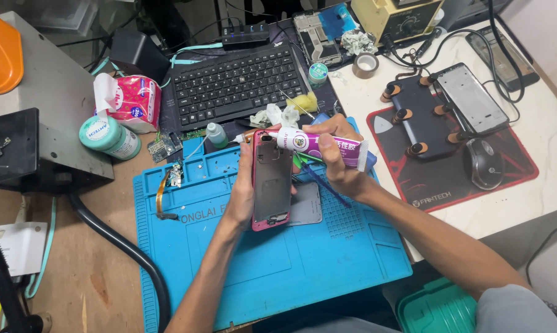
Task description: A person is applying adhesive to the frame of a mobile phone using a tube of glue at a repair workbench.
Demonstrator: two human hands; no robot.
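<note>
Pink phone frame point(272, 180) (upright over the blue mat point(266, 265)) in left hand point(244, 185)'s grip; right hand point(335, 157) clasps glue tube point(321, 147) at its top edge.

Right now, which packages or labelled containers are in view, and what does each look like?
Glue tube: right hand, white and purple, above the pink phone frame.
Tissue pack: left of the keyboard, pink and white.
Round tub: beside the tissue pack, teal lid, white label.
</note>
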